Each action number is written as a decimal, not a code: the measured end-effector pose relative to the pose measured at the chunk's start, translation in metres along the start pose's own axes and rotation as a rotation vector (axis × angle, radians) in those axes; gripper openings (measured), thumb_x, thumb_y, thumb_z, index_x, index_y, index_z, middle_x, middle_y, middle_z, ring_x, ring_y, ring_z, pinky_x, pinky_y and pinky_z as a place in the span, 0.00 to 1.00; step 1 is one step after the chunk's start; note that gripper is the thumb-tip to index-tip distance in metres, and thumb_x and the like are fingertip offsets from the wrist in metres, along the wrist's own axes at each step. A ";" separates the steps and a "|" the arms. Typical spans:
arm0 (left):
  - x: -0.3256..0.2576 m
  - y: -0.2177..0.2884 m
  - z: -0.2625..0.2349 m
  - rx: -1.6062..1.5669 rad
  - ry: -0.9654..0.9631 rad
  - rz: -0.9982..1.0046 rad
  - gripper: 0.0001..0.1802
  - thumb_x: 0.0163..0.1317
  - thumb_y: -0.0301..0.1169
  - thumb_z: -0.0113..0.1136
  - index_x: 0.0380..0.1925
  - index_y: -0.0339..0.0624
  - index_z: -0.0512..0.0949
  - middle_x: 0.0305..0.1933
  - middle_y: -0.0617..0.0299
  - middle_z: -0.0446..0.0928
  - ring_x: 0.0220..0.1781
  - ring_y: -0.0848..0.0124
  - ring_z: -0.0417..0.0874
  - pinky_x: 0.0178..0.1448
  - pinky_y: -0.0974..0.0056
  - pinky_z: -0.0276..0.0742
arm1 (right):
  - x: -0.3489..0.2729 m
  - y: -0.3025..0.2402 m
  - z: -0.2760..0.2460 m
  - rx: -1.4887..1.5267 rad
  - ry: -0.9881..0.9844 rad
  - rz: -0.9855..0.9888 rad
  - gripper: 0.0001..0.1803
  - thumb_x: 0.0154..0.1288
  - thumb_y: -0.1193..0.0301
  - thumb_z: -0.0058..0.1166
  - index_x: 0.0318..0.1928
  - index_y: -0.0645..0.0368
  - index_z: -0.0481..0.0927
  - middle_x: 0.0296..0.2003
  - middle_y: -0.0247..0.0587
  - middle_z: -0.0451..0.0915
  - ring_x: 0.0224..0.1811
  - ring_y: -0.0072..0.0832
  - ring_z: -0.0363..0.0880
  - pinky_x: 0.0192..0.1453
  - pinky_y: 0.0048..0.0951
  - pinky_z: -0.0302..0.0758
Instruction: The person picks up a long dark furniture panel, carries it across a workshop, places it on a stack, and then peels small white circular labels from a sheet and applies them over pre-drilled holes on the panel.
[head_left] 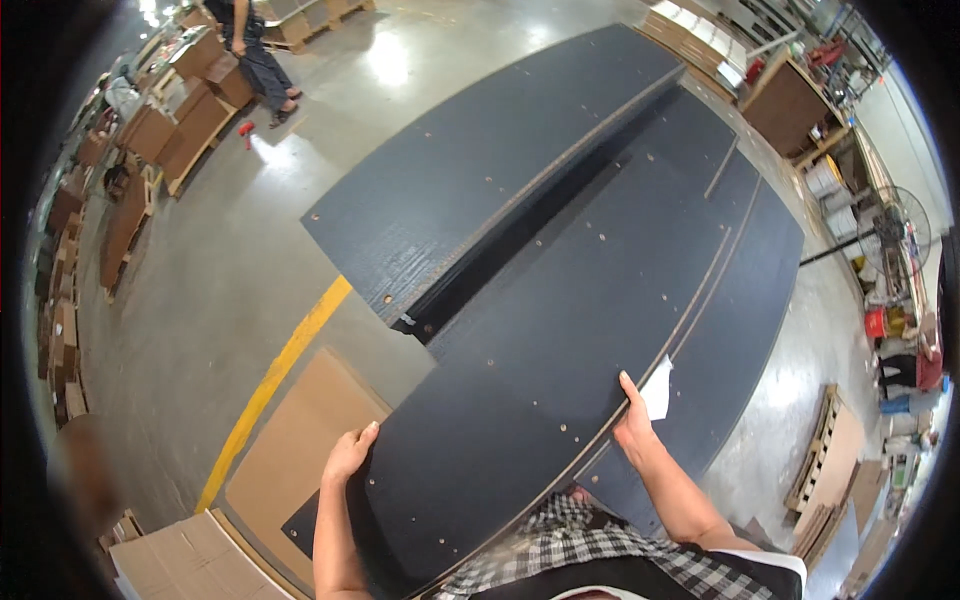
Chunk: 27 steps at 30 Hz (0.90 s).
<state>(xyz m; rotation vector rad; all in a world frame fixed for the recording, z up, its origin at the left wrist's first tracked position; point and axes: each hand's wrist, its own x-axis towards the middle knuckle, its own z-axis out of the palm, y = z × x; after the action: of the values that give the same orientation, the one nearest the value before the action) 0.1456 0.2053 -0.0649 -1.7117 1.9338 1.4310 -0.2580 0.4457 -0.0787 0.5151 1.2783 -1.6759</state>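
Note:
A large dark grey panel (520, 340) with small drilled holes lies tilted in front of me. My left hand (348, 455) grips its near left edge, thumb on top and fingers hidden beneath. On the opposite long edge my right hand (634, 418) has its thumb over the rim; its other fingers are mostly out of sight. A white sheet, perhaps paper, (657, 388) shows right beside that hand; whether I hold it I cannot tell. Under the right edge lies another dark grey panel (745, 290). Beyond a dark gap, a further dark panel (480, 160) stretches to the far left.
Brown cardboard (300, 450) lies at lower left near a yellow floor line (275, 385). A person (262, 60) stands at the far left beside stacked brown boards (185, 125). At right are a black fan (893, 232), buckets (825, 178) and a pallet (815, 450).

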 end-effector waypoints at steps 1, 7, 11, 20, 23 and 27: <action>0.002 -0.007 0.002 0.015 0.020 0.013 0.36 0.62 0.56 0.41 0.44 0.29 0.75 0.46 0.39 0.75 0.53 0.52 0.74 0.58 0.59 0.66 | -0.001 0.001 -0.001 0.015 0.004 0.007 0.21 0.59 0.59 0.55 0.49 0.59 0.73 0.47 0.40 0.76 0.50 0.35 0.73 0.57 0.37 0.69; 0.028 0.026 -0.003 0.176 0.119 0.052 0.39 0.61 0.61 0.38 0.39 0.30 0.77 0.41 0.35 0.75 0.51 0.45 0.74 0.55 0.54 0.68 | 0.032 -0.013 0.001 0.069 -0.032 -0.054 0.20 0.60 0.61 0.55 0.48 0.59 0.75 0.46 0.40 0.77 0.49 0.36 0.74 0.56 0.38 0.70; 0.050 0.071 0.002 0.218 0.092 0.064 0.43 0.59 0.65 0.34 0.37 0.29 0.78 0.41 0.35 0.75 0.50 0.45 0.75 0.55 0.54 0.68 | 0.071 -0.044 -0.005 0.077 -0.027 -0.096 0.18 0.58 0.60 0.58 0.44 0.58 0.77 0.41 0.40 0.79 0.44 0.36 0.76 0.52 0.40 0.73; -0.001 -0.003 -0.048 0.104 0.794 0.293 0.26 0.61 0.40 0.52 0.55 0.34 0.66 0.61 0.46 0.63 0.63 0.55 0.62 0.66 0.56 0.56 | 0.040 -0.028 0.009 -0.205 0.037 -0.219 0.15 0.61 0.59 0.56 0.38 0.58 0.75 0.29 0.32 0.78 0.21 0.21 0.74 0.22 0.19 0.68; -0.075 -0.136 -0.065 -0.276 1.100 -0.138 0.30 0.64 0.46 0.48 0.56 0.31 0.64 0.58 0.45 0.66 0.60 0.58 0.67 0.63 0.57 0.61 | 0.016 0.005 0.012 -0.253 0.013 -0.194 0.34 0.57 0.58 0.60 0.55 0.68 0.63 0.45 0.41 0.73 0.47 0.28 0.72 0.49 0.30 0.71; -0.149 -0.225 -0.008 -0.883 0.784 -0.376 0.48 0.55 0.70 0.34 0.57 0.35 0.64 0.56 0.53 0.69 0.55 0.60 0.72 0.57 0.59 0.68 | 0.019 0.020 0.021 -0.160 -0.093 -0.269 0.35 0.59 0.61 0.58 0.59 0.69 0.59 0.51 0.44 0.69 0.53 0.31 0.68 0.58 0.31 0.65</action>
<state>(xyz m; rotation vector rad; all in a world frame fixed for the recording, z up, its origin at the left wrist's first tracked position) 0.3861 0.3273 -0.0762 -3.1974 1.0543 1.7323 -0.2458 0.4176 -0.0961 0.1724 1.4475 -1.7745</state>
